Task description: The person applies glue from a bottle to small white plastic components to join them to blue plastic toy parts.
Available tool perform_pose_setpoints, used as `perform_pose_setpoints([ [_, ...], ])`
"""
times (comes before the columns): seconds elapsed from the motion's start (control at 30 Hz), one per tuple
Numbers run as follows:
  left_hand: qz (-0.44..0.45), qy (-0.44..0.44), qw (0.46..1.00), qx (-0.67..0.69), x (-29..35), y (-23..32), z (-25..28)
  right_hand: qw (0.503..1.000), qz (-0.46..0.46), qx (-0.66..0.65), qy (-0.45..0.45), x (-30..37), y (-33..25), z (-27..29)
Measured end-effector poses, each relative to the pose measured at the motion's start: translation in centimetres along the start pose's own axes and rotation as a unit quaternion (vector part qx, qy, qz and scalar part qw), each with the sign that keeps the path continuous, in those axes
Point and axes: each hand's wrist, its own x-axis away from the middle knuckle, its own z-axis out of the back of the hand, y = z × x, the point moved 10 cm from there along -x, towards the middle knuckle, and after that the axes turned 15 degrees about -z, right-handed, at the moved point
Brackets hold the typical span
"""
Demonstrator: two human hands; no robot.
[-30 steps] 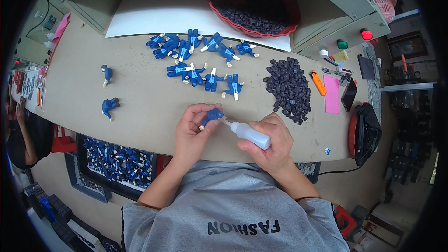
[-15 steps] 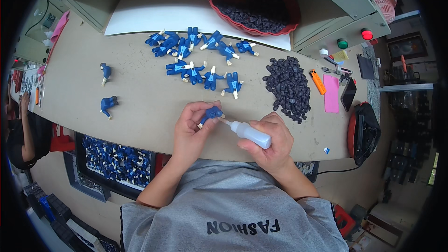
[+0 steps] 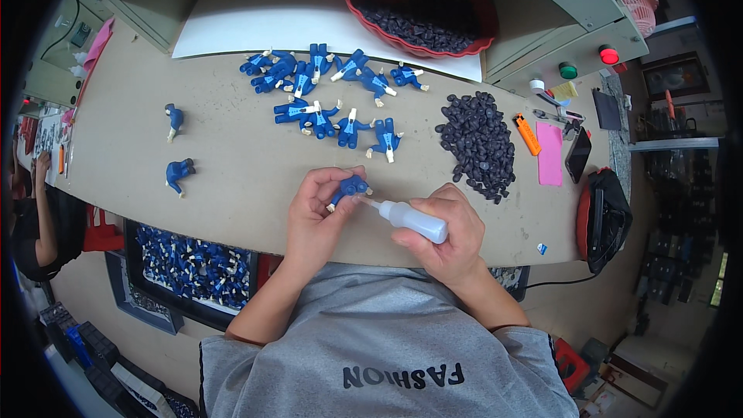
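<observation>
Near the table's front edge, my left hand is closed on a small blue figurine with cream hands, pinched between thumb and fingers. My right hand wraps round a translucent white squeeze bottle. The bottle lies tilted, its thin nozzle pointing left at the figurine; whether the tip touches it I cannot tell. Beyond my hands lies a group of headless-looking blue figurine bodies. Two more figurines are apart on the left. To the right spreads a heap of small dark pieces.
A red scalloped bowl of dark pieces stands at the back. An orange cutter, pink paper, phone and black pouch lie at right. Below the table's left edge is a tray of blue parts. A co-worker's arm shows far left.
The bottle and my right hand have shifted very slightly left, toward the figurine. My left hand keeps its hold almost unchanged.
</observation>
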Motion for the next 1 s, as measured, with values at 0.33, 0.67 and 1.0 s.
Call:
perform_pose_setpoints([
  [0.33, 0.003, 0.007, 1.0, 0.003, 0.1, -0.1, 0.1, 1.0, -0.021, 0.004, 0.019, -0.1, 0.5, 1.0],
  [0.67, 0.013, 0.009, 1.0, -0.008, 0.1, 0.1, 0.0, 0.999, -0.017, 0.011, 0.03, -0.2, 0.7, 1.1],
  [1.0, 0.004, 0.009, 1.0, -0.015, 0.1, 0.0, 0.2, 1.0, -0.021, -0.001, 0.021, 0.0, 0.6, 1.1],
])
